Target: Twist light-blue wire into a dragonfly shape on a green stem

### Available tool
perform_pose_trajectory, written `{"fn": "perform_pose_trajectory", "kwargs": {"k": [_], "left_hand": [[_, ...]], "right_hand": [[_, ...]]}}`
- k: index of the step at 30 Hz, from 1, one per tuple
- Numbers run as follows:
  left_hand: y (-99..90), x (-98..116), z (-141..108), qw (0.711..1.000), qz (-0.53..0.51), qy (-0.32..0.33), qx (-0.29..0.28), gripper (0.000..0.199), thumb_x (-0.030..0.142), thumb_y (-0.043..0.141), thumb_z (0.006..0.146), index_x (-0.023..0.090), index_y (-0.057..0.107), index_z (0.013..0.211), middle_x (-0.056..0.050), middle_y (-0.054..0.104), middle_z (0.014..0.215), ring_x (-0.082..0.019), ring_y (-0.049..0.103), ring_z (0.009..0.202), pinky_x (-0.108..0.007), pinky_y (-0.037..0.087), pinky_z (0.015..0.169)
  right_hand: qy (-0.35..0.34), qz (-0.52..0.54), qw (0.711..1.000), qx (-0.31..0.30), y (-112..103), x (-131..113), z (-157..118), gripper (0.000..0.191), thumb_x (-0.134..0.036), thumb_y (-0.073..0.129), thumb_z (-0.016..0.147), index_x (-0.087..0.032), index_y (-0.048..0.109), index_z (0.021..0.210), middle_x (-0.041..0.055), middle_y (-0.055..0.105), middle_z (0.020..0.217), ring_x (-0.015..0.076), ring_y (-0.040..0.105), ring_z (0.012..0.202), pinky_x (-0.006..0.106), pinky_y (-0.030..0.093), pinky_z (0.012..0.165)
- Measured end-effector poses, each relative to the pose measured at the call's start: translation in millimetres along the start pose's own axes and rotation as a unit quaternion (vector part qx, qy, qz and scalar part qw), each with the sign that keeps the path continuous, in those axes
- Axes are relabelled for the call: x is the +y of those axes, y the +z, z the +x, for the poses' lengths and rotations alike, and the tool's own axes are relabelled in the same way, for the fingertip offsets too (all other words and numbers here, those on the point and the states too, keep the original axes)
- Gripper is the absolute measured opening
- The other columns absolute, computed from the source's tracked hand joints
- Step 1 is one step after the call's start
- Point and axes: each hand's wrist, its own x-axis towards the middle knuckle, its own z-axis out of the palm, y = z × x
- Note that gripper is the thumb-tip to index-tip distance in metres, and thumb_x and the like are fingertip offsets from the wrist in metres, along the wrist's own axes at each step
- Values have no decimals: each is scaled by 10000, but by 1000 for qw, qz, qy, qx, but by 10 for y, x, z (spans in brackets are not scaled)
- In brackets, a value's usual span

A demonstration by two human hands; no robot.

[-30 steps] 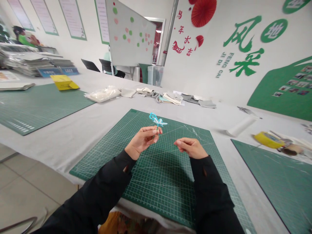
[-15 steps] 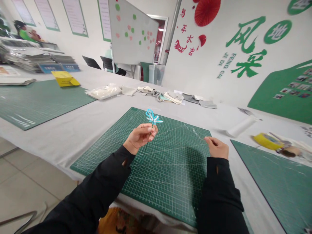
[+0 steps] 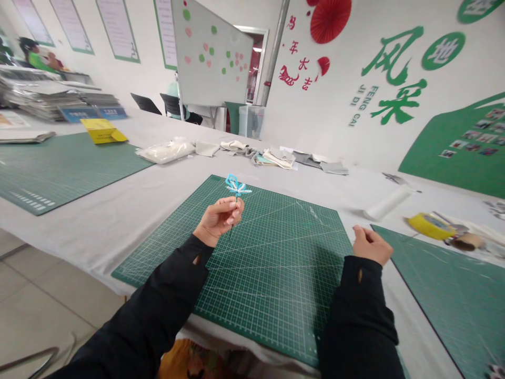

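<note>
My left hand [image 3: 221, 217] pinches the thin dark stem of a small blue flower [image 3: 236, 185], its petals edged with white beading. The flower stands upright above my fingertips, and the stem's lower end shows below the hand. Off to the right, my right hand [image 3: 373, 245] is closed with thumb and fingers pressed together; anything in its pinch is too fine to make out. Beneath both hands lies a green cutting mat [image 3: 272, 263] with a white grid; my right hand is over its right edge.
Fabric scraps [image 3: 276, 157] and a plastic bag [image 3: 168, 151] lie behind the mat. At right are a white roll [image 3: 390, 202], yellow tape [image 3: 431, 226] and another cutting mat [image 3: 453, 284]. A yellow card [image 3: 103, 131] and stacked papers [image 3: 37, 95] stand left. A person [image 3: 37, 55] sits far back.
My right hand has moved right, away from the flower, past the mat's edge. My left hand, still pinching the flower, has shifted slightly left. The view has shifted a little.
</note>
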Motion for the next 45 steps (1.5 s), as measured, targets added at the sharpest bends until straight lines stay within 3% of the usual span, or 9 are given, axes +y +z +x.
{"fn": "perform_pose_trajectory", "kwargs": {"k": [7, 13, 17, 19, 21, 25, 32, 38, 45], "left_hand": [[-44, 21, 13, 998, 45, 0, 32, 140, 172, 669, 669, 88, 557, 664, 22, 492, 535, -3, 394, 359, -123, 270, 356], [49, -77, 59, 980, 175, -17, 90, 171, 223, 710, 673, 90, 620, 731, -16, 602, 589, -68, 541, 426, -142, 242, 335], [164, -140, 64, 969, 232, 5, 81, 186, 246, 704, 697, 80, 624, 673, -43, 624, 614, -94, 592, 479, -153, 247, 342], [210, -169, 56, 966, 248, 7, 73, 197, 261, 693, 718, 78, 631, 675, -55, 632, 631, -106, 609, 502, -157, 252, 348], [244, -192, 45, 963, 260, 7, 67, 196, 271, 685, 733, 82, 643, 700, -62, 639, 654, -113, 620, 526, -159, 259, 356], [301, -210, 24, 961, 268, 29, 67, 188, 270, 692, 732, 86, 663, 703, -59, 646, 708, -49, 523, 462, -164, 285, 372], [434, -135, -34, 981, 190, -3, 36, 184, 272, 672, 750, 88, 677, 749, -113, 685, 814, -99, 619, 526, -150, 240, 344], [472, -18, -100, 965, 229, -127, 3, 181, 251, 692, 728, 82, 627, 730, -88, 667, 637, -151, 657, 523, -140, 242, 328], [287, 150, -267, 925, 325, -174, 85, 198, 246, 698, 712, 72, 628, 651, -51, 625, 563, -63, 556, 413, -117, 243, 327]], "right_hand": [[-5, -41, 999, 0, 14, 170, 13, 324, -332, 553, 646, -95, 717, 795, 81, 585, 618, 237, 535, 636, 384, 451, 660], [-132, -23, 991, -3, 91, -277, -176, 529, -184, 516, 683, -42, 570, 1190, 219, 553, 1193, 309, 503, 1130, 432, 419, 913], [-160, 109, 978, -71, 4, -843, -443, 348, -313, 494, 813, -128, 650, 1063, 136, 648, 1010, 198, 601, 730, 360, 490, 693], [-96, 227, 931, -271, -15, -1098, -667, 405, -438, 507, 831, -174, 627, 1114, 47, 653, 736, 117, 505, 469, 282, 443, 497], [-49, 338, 824, -453, -5, -1291, -918, 473, -504, 503, 825, -190, 574, 1172, 42, 661, 771, 94, 492, 427, 250, 399, 420], [-21, 375, 685, -624, 31, -1475, -1250, 473, -447, 630, 764, -201, 548, 1159, 35, 664, 799, 111, 562, 501, 242, 410, 436], [-125, 375, 764, -509, -56, -1382, -1039, 250, -391, 577, 827, -183, 686, 739, -11, 527, 595, 107, 459, 563, 266, 386, 564], [-211, 273, 792, -504, -179, -1342, -812, 259, -368, 544, 848, -170, 675, 744, 14, 556, 671, 118, 475, 608, 264, 380, 582], [-247, 211, 843, -428, -380, -1231, -175, 265, -392, 516, 847, -189, 655, 750, 25, 607, 720, 145, 516, 657, 277, 402, 618]]}}
